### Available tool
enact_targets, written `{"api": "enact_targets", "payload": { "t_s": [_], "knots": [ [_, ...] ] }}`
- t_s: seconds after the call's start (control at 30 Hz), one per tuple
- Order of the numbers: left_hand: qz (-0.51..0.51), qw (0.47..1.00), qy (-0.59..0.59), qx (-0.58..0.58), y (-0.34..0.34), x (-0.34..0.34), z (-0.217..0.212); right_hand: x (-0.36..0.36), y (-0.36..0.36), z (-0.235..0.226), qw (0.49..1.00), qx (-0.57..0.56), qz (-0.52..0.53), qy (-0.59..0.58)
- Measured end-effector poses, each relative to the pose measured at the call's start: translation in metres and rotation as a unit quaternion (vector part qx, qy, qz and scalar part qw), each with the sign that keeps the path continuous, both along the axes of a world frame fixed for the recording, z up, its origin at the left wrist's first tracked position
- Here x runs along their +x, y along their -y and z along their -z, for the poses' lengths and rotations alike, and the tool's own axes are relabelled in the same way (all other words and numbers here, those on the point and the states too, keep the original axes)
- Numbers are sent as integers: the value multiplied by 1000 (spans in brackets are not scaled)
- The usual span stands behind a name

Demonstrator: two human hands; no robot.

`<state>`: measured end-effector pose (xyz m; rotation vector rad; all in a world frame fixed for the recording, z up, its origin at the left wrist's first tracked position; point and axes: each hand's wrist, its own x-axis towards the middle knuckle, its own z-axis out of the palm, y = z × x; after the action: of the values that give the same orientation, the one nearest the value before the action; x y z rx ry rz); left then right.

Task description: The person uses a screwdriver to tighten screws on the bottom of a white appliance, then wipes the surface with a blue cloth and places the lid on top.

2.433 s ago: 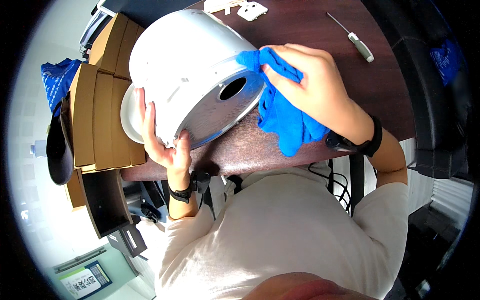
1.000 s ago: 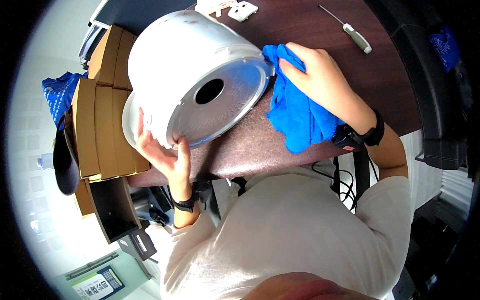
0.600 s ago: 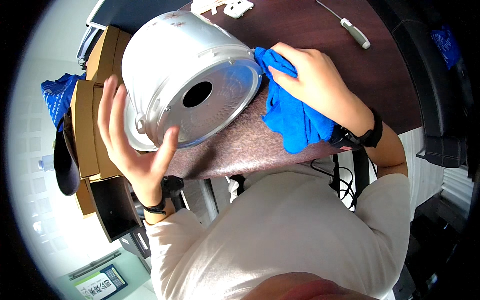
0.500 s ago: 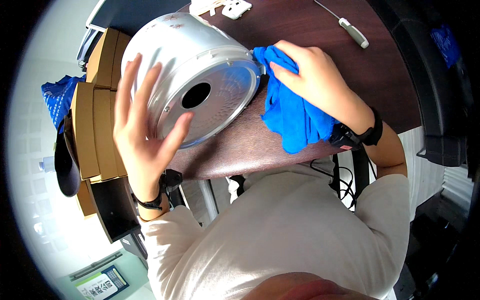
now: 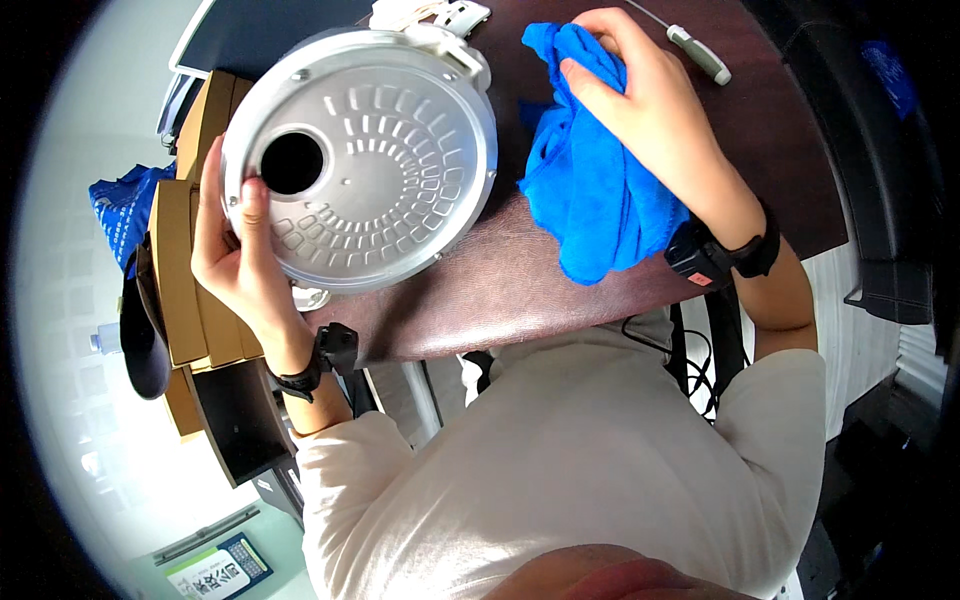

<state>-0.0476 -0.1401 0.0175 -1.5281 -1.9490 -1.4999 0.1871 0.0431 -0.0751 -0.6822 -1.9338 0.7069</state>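
A round white pot-like appliance, seemingly a rice cooker, lies tipped so that its silver metal face [image 5: 380,170] turns toward me. The face has an embossed pattern and an off-centre dark hole. My left hand [image 5: 240,235] grips its left rim, thumb on the metal beside the hole and fingers round the outside. The appliance's body is mostly hidden behind the face. To its right, my right hand [image 5: 650,95] holds a bunched blue cloth [image 5: 590,190], pinched at the top between thumb and fingers. The cloth hangs down over the table, apart from the appliance.
A screwdriver [image 5: 700,55] with a grey-and-white handle lies at the far right of the dark brown table [image 5: 480,300]. White plastic parts [image 5: 455,18] sit behind the appliance. Stacked cardboard boxes [image 5: 185,290] stand at the left, beside a blue bag [image 5: 125,210].
The appliance has turned so its metal face shows more fully. My left hand has closed from spread fingers onto its rim. My right hand has lifted the cloth up and away from it.
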Motion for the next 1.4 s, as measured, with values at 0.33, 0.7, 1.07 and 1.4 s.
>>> {"api": "enact_targets", "payload": {
  "t_s": [0.33, 0.7, 1.07, 1.4],
  "knots": [
    [52, 990, 134, -16, -18, -24, -12, 6, -1, -31, 985, 171, -4, -13],
    [78, 988, 127, -30, -18, -34, -12, -9, -9, -121, 880, 400, -136, 217],
    [136, 984, 84, -80, -27, -44, -17, -5, -7, -153, 864, 308, -175, 358],
    [178, 978, 69, -83, -33, -42, -22, -31, 7, -200, 834, -3, -99, 543]
  ]
}}
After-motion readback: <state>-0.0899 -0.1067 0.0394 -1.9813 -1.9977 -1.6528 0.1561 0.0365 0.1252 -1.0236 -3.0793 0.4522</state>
